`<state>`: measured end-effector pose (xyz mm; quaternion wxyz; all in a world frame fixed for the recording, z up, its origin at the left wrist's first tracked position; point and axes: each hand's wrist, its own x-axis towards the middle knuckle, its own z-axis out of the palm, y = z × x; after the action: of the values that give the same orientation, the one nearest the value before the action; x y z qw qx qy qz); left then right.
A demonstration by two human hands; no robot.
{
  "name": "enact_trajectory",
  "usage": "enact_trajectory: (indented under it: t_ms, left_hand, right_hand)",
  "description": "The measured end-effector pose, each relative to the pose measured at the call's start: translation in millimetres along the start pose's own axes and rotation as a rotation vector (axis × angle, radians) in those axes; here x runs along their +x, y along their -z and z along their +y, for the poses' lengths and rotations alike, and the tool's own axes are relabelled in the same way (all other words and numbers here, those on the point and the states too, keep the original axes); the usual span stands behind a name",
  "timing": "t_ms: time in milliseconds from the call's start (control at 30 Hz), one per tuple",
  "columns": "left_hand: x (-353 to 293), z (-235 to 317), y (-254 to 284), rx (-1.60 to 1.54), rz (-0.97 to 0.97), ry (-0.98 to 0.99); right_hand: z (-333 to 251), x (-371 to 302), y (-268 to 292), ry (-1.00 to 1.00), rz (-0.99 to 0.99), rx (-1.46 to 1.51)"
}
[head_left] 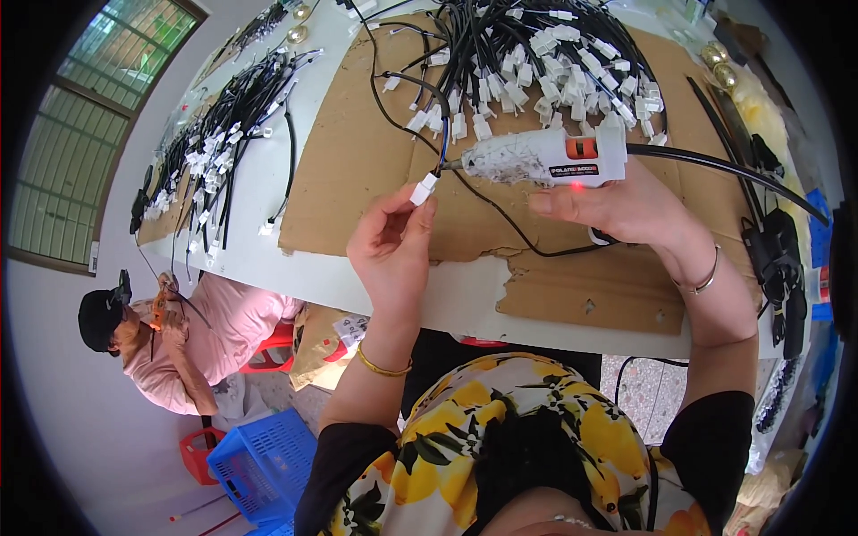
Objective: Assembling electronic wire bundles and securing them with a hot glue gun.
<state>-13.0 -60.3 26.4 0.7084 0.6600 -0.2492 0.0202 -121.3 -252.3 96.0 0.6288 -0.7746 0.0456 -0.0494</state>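
Worktable and its covering, viewed from above.
The white tabletop (465, 297) bears a brown cardboard sheet (331, 179) with a torn near edge; a dense heap of black cables with white connectors (554, 80) lies on the sheet's far part. To the left lies a second cable bundle (219, 143). Between the two, a single black cable (290, 152) rests on bare white surface.

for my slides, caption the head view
Left hand pinches a connector; right hand holds a glue gun beside it.
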Motion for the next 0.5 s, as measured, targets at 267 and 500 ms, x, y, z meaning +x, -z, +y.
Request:
enact_trajectory:
  t_ms: [267, 500]
  left_hand:
    - [6, 1, 2, -0.435, -0.106, 0.35]
    - [11, -15, 13, -0.604, -0.085, 0.357]
  right_hand:
    - [-2, -2, 1, -0.057, 0.012, -0.085]
    - [-3, -1, 0, -0.039, 0.008, -0.069]
